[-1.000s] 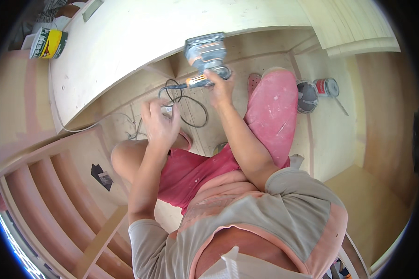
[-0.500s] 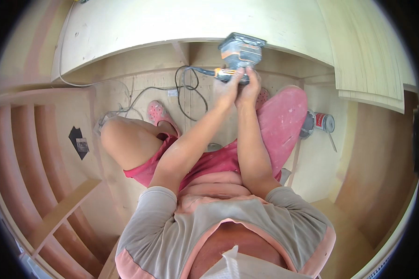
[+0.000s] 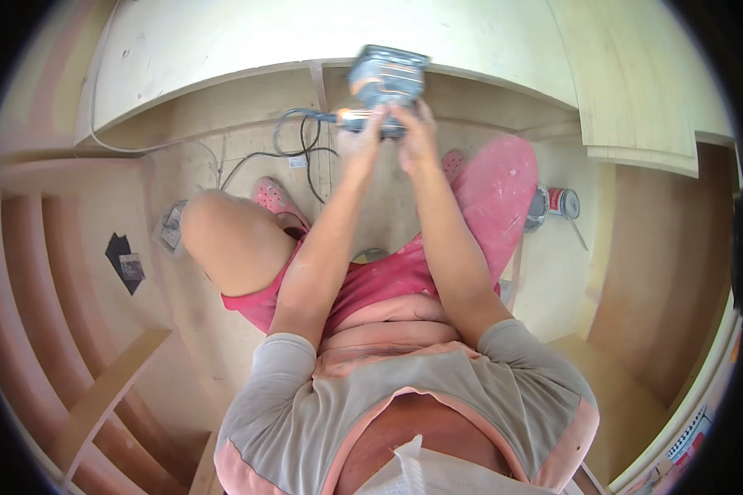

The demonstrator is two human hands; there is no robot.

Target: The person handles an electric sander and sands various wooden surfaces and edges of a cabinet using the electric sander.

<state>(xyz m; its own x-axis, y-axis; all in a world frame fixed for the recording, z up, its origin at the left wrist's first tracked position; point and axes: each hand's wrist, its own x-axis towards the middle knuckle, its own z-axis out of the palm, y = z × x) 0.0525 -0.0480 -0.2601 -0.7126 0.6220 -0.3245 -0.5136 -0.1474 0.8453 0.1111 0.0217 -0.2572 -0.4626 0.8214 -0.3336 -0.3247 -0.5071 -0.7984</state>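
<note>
Both my hands grip a dusty grey and orange electric sander (image 3: 386,81), held out ahead of me. Its flat pad faces away, against or close to the white panel (image 3: 322,31); whether it touches I cannot tell. My left hand (image 3: 360,142) wraps the handle on the side where the dark cord (image 3: 282,132) comes out. Opposite it, my right hand (image 3: 416,139) closes round the other end of the body. Some motion blur softens the sander and fingers.
The cord loops over the wooden floor near my pink clog (image 3: 271,196). Right of my knee stand a red and grey can (image 3: 563,203) and an open tub (image 3: 537,209). Black sheets (image 3: 124,262) lie at left, beside wooden shelving (image 3: 74,297). A wooden cabinet (image 3: 664,239) stands at right.
The sander has moved left and slightly farther up along the panel, with both hands still on it. The cord's loops have shifted left with it.
</note>
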